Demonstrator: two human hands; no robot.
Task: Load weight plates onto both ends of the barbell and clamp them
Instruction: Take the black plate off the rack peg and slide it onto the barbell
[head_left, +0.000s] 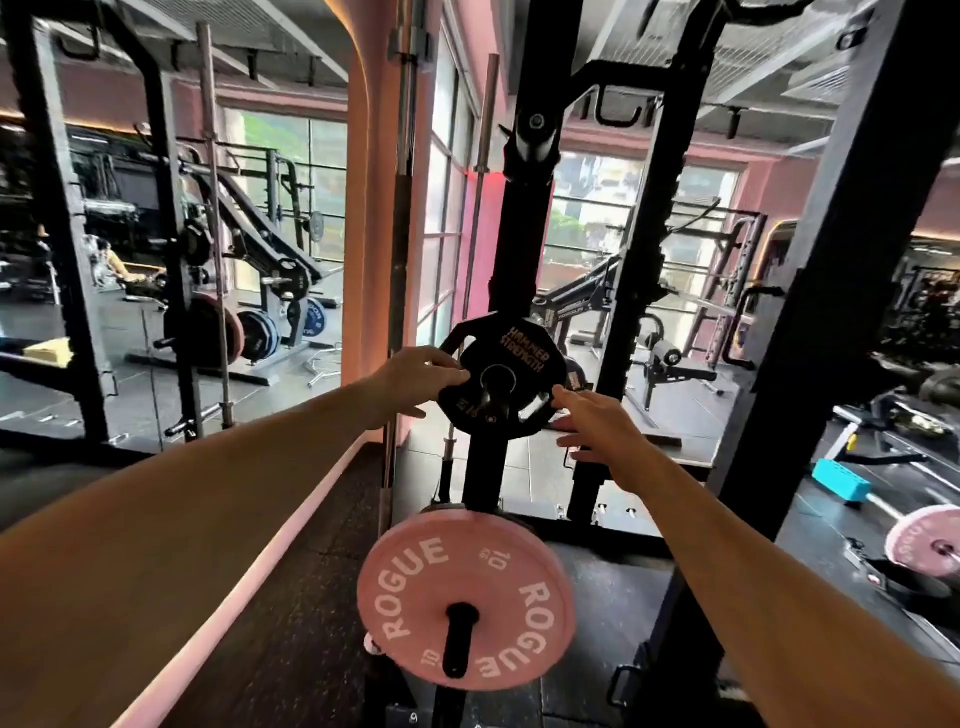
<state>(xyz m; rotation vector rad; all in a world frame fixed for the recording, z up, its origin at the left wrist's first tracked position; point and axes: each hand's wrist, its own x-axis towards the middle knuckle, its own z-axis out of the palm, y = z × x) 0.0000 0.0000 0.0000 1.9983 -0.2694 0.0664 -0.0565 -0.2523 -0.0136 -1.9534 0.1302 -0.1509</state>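
A black Hammer Strength plate (522, 349) hangs on a storage peg of the black rack upright (524, 208), straight ahead at chest height. My left hand (415, 376) grips its left rim, fingers over the face and thumb underneath. My right hand (597, 421) is spread open at the plate's lower right edge, with the fingertips just touching it. Below, a pink Rogue 10 kg plate (467, 587) sits on a lower peg. At the far right, a barbell lies low with a pink plate (924, 540) on its end.
A thick black rack post (831, 260) stands close on my right. Spare bars (400, 260) stand upright left of the plate tree, beside a pink pillar. A teal block (840, 479) lies on the floor near the barbell. More racks and plates fill the left background.
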